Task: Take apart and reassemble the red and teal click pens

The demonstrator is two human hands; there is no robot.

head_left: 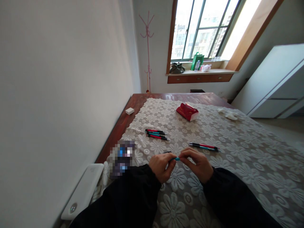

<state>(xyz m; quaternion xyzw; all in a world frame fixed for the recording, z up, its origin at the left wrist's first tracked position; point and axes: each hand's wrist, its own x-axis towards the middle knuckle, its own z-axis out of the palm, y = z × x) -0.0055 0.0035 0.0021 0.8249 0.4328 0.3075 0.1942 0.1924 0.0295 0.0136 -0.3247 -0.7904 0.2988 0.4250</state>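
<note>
A blue pen [177, 158], only a short stretch of it showing, is held between my two hands above the flowered cloth. My left hand [161, 166] is closed around it, hiding most of its length. The thumb and fingers of my right hand [197, 163] pinch its other end. Just behind my left knuckles shows a small dark piece [167, 152]; whether it belongs to this pen I cannot tell. Beyond my left hand lies a group of red, blue and black pens [156, 134]. Two more pens, red and blue with black [203, 147], lie beyond my right hand.
The flowered cloth [171, 205] covers a wooden surface [180, 96]. A red packet [187, 111] lies farther back, with crumpled white tissue [231, 116] to its right. On the left are a white adapter [129, 111], a pixelated object [122, 160] and a long white device [83, 190] beside the wall.
</note>
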